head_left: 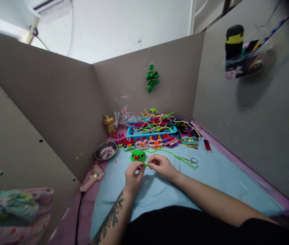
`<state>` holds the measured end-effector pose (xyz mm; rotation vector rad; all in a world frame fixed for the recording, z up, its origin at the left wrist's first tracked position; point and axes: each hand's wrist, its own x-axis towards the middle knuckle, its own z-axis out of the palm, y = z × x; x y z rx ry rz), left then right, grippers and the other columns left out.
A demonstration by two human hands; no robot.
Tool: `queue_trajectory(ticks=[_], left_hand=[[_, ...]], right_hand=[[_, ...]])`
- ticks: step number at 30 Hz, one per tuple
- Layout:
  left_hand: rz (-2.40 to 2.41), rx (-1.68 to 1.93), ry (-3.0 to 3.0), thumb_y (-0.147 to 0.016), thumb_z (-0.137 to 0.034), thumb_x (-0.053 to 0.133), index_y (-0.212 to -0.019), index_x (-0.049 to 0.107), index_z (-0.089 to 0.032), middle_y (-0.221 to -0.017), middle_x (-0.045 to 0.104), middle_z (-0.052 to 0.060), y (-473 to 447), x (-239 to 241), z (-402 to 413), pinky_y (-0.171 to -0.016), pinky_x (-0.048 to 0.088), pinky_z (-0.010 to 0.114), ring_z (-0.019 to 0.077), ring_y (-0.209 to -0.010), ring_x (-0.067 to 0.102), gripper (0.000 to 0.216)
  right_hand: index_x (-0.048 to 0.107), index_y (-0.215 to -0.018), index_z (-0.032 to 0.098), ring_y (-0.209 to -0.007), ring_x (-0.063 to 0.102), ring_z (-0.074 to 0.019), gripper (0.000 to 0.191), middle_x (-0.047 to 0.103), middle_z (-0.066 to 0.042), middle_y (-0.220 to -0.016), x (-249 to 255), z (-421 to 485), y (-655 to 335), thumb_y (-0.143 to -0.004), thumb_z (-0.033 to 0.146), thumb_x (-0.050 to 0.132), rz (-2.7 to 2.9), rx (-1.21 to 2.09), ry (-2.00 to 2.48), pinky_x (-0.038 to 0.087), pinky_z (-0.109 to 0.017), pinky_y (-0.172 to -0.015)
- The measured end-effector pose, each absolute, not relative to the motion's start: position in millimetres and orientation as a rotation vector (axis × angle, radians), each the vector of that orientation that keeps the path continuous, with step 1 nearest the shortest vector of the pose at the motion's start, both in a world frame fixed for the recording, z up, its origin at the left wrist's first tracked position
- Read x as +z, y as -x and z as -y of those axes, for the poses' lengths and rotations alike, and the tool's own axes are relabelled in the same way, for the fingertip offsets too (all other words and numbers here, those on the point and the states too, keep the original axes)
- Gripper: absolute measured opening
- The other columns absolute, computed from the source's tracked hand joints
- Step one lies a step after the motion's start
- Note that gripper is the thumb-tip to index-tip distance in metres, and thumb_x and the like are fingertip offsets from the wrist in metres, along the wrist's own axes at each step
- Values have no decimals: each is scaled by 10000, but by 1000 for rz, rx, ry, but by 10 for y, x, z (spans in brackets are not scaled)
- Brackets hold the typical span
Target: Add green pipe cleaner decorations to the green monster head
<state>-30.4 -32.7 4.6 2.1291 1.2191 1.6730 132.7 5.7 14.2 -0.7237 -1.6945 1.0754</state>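
Note:
Both hands meet over the blue cloth, pinching a short bright green pipe cleaner piece [146, 164] between them. My left hand [134, 173] grips its left end with thumb and fingertips. At its right end, my right hand [161, 165] is closed in a pinch as well. Just beyond the fingers sits a fuzzy green animal head [138, 155] with round dark eyes and a red mouth. A long lime pipe cleaner [171, 153] runs from beside that head toward a pair of scissors [193, 162] on the right, partly overlapping them.
Behind stands a blue tray [151, 134] heaped with coloured pipe cleaners, with a row of colourful finished heads [156, 142] before it. On the left are a metal bowl [106, 150] and a pink glue gun [93, 179] with a black cord. Grey panels [129, 88] surround the table.

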Motion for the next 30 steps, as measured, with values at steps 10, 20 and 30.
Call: queue_trajectory(ticks=[10,20,30], left_hand=[[-1212,1621,-2170,-816,-209,531,-795,616,-189,-754,625,41,310,63,328,-649,490,261,141,-718,584,90],[-1256,1656,-2163,-811,-204,534,-787,619,-188,-732,615,31,309,86,361,-635,470,246,138,-696,577,90],[-1289,1701,-2104,-813,-227,535,-782,603,-184,-708,594,26,306,94,348,-596,455,231,127,-654,550,85]], right_hand=[[597,-733,157,-630,530,-121,71,579,-10,-680,153,-47,-1328,-735,227,582,1731,995,744,439,-235,-590],[582,-789,166,-688,556,-135,102,584,-21,-740,99,-55,-1320,-738,253,594,1718,1003,726,468,-251,-638],[606,-843,192,-770,550,-151,95,557,-47,-857,139,-58,-1359,-760,237,595,1763,767,686,470,-263,-643]])
